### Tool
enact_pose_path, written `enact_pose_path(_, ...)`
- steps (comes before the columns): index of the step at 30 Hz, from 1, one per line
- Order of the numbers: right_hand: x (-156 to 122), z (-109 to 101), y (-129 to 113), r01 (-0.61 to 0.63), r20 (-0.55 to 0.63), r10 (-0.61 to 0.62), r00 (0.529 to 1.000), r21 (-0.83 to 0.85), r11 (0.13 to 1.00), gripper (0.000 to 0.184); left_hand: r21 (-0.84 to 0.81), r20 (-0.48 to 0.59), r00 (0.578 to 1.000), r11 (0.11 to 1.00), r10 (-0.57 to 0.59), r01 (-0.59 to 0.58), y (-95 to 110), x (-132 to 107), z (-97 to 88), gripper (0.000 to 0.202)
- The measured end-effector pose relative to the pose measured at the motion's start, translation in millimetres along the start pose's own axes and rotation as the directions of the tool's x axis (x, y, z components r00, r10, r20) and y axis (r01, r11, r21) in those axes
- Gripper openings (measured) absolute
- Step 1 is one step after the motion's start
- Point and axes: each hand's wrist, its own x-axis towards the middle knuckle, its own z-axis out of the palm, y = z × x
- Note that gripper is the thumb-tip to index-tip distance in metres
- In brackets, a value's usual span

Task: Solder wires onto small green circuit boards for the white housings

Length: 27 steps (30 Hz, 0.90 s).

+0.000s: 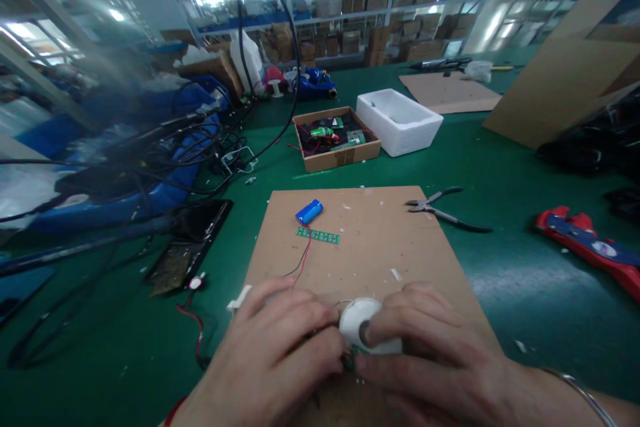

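Left hand and right hand closed around white round plastic housing, lower center. Blue battery, green circuit strip lie loose above, on cardboard sheet.

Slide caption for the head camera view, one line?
Left hand and right hand hold a white casing over cardboard near a blue battery and pliers.

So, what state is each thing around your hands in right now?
white round housing: gripped
left hand: curled around the housing's left side
right hand: thumb pressed on the housing's front
blue cylindrical battery: lying flat
green circuit strip: lying flat, just below the battery
red and black wires: running toward the hands
side cutters: lying down, handles spread
cardboard box: open, circuit boards inside
white foam box: no lid on
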Motion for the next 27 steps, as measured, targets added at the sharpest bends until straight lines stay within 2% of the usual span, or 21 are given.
enact_pose_path(1,-0.2,0.5,-0.5,-0.018,-0.008,0.018,1.000,0.003,1.000,0.017,0.010,0.039,0.998,0.998,-0.058,0.057,-4.2,-1.3,-7.4,0.007)
enact_pose_path(2,-0.3,0.5,-0.9,-0.032,-0.012,0.032,0.999,0.008,0.999,0.017,0.020,0.110,0.986,0.993,-0.121,0.120,-8.9,-2.8,-14.9,0.017)
enact_pose_path(3,-0.2,0.1,-1.2,-0.037,-0.007,0.037,0.999,0.014,0.999,0.016,0.025,0.194,0.963,0.982,-0.188,0.187,-13.6,-4.1,-21.8,0.022)
enact_pose_path(6,0.6,-2.1,-1.9,-0.035,0.028,0.035,0.999,0.017,0.999,0.017,-0.083,0.373,0.879,0.933,-0.296,0.350,-25.5,-5.4,-33.9,0.015)
enact_pose_path(9,1.8,-3.5,-1.9,-0.043,0.012,0.043,0.999,0.001,0.999,0.017,-0.254,0.457,0.828,0.845,-0.324,0.471,-32.0,-2.0,-31.7,0.017)
enact_pose_path(12,2.2,-4.1,-0.7,-0.003,0.011,0.003,1.000,-0.004,1.000,0.019,-0.302,0.548,0.781,0.799,-0.300,0.519,-35.3,0.5,-23.5,0.018)
enact_pose_path(14,1.8,-4.1,0.4,0.005,0.027,-0.005,1.000,-0.014,1.000,0.020,-0.259,0.512,0.802,0.835,-0.307,0.485,-35.4,0.3,-19.7,0.021)
enact_pose_path(16,1.2,-3.6,1.6,-0.007,0.030,0.008,1.000,-0.028,1.000,0.019,-0.185,0.397,0.861,0.891,-0.317,0.414,-31.9,-0.1,-18.9,0.025)
enact_pose_path(18,0.6,-2.2,2.9,-0.005,0.034,0.007,0.999,-0.034,0.999,0.019,-0.131,0.289,0.921,0.942,-0.263,0.310,-24.4,0.6,-19.3,0.028)
enact_pose_path(20,0.2,-0.2,4.4,0.015,0.027,-0.014,1.000,-0.034,0.999,0.019,-0.120,0.228,0.961,0.975,-0.158,0.188,-14.2,2.7,-18.0,0.028)
enact_pose_path(23,-0.2,3.0,6.6,0.049,-0.017,-0.049,0.999,-0.034,0.998,0.019,-0.135,0.151,0.988,0.990,-0.017,0.038,-1.2,6.5,-9.6,0.024)
enact_pose_path(27,0.3,3.0,7.2,0.081,-0.035,-0.082,0.996,-0.019,0.997,0.018,-0.164,0.141,0.990,0.986,-0.001,0.024,3.7,6.3,2.7,0.017)
